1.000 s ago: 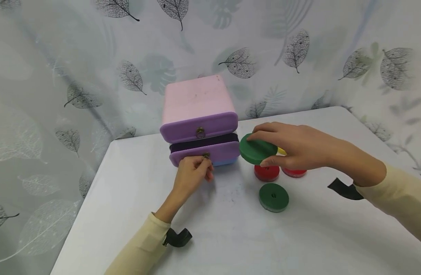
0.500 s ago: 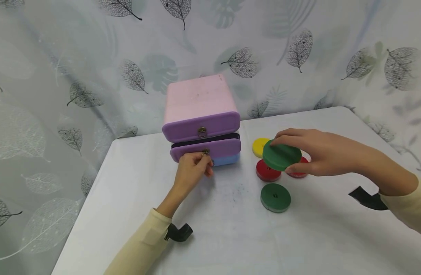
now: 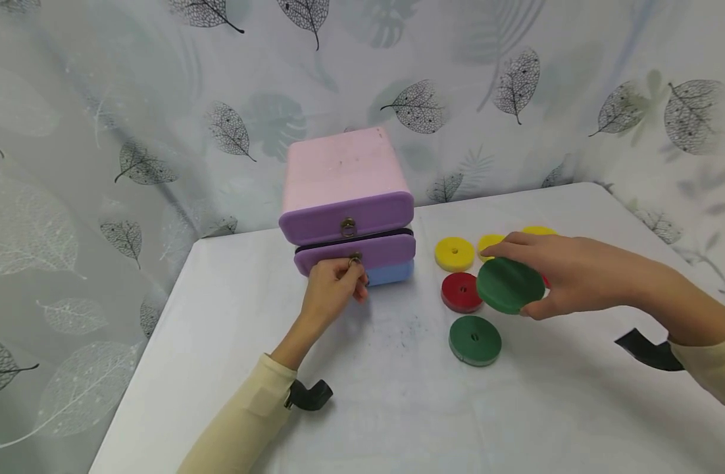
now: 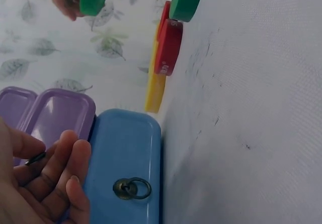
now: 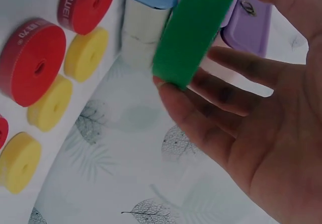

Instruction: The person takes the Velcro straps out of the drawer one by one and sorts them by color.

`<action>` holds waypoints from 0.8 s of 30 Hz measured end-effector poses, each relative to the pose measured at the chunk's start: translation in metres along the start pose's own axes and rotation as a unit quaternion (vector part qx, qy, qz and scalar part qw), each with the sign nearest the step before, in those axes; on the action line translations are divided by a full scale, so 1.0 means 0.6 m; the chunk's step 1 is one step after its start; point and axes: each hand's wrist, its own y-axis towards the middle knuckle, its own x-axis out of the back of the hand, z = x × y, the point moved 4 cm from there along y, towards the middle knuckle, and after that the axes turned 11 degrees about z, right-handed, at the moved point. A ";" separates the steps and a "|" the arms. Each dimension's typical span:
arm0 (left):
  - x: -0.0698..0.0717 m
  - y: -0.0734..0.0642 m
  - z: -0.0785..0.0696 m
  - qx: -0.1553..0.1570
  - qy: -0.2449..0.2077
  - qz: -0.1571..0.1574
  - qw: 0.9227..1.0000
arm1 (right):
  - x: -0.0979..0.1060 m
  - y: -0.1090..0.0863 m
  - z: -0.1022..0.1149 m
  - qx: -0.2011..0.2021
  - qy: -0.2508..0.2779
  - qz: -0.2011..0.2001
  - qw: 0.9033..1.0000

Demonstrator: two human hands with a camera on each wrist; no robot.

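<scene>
A small chest of drawers [image 3: 341,161] with a pink top has two purple fronts over a blue one [image 4: 123,148]. My left hand [image 3: 329,289] pinches the ring pull [image 3: 354,260] of the middle purple drawer [image 3: 389,251], which stands slightly out, with a narrow dark gap above its front. To the right, my right hand [image 3: 581,273] holds a flat green tape roll [image 3: 509,286] by its edge, thumb and fingers on opposite sides, raised above the table. The right wrist view shows this held roll [image 5: 193,32] edge-on between the fingertips.
A second green roll [image 3: 475,340] lies nearest me on the white table [image 3: 398,408]. Behind it are a red roll [image 3: 462,291] and several yellow rolls [image 3: 454,254]; another red roll [image 5: 32,63] shows in the right wrist view. A leaf-patterned curtain [image 3: 333,72] hangs behind.
My left hand has pushed the middle drawer inward, narrowing the dark gap. The right hand has moved right and slightly down with the green tape roll, away from the drawers.
</scene>
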 end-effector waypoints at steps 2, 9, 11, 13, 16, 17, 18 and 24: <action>0.001 0.001 0.001 0.001 -0.001 0.000 1.000 | -0.008 0.002 -0.006 -0.018 0.002 0.027 0.999; 0.003 -0.002 0.008 0.011 0.000 -0.005 1.000 | -0.039 0.007 -0.023 -0.042 0.034 0.096 0.994; 0.003 -0.001 0.009 0.009 0.002 -0.006 1.000 | -0.046 0.008 -0.029 -0.047 0.041 0.108 0.992; 0.003 -0.001 0.010 0.006 0.003 -0.006 1.000 | -0.054 0.008 -0.035 -0.051 0.046 0.119 0.990; 0.003 0.002 0.010 0.004 0.002 -0.005 1.000 | -0.065 0.007 -0.043 -0.060 0.052 0.138 0.987; 0.003 0.002 0.011 0.004 0.001 -0.004 1.000 | -0.069 0.007 -0.045 -0.063 0.053 0.144 0.986; 0.003 0.003 0.011 0.005 0.001 -0.003 1.000 | -0.073 0.006 -0.047 -0.065 0.053 0.148 0.985; 0.003 0.006 0.010 0.000 0.001 0.001 1.000 | -0.097 0.003 -0.052 -0.077 0.053 0.157 0.983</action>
